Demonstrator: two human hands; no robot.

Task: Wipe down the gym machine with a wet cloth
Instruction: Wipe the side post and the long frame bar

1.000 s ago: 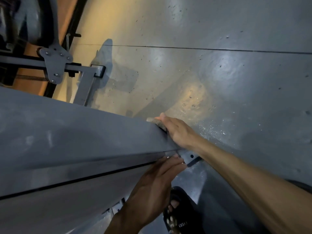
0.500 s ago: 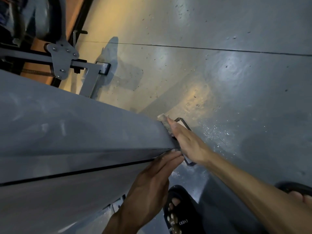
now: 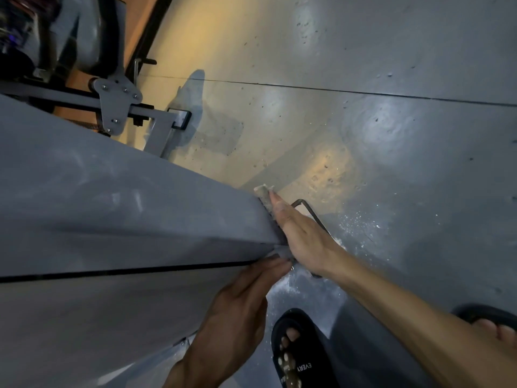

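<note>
Under the flat fingers [image 3: 275,204] of the right hand [image 3: 300,236] a pale cloth [image 3: 263,196] is pressed against the end edge of the grey machine panel [image 3: 126,208], its top corner peeking above the fingertips; the fingers lie straight, not curled. Just below, the left hand [image 3: 237,301] rests with extended fingers on the panel's lower section, steadying it. To wipe well, I'd judge, keep the palm square to the edge, run the whole length in one pass, and fold the cloth round the corner. A dark metal loop [image 3: 309,210] sits behind the hand; sandalled feet [image 3: 293,351] stand on the speckled floor [image 3: 363,135]
</note>
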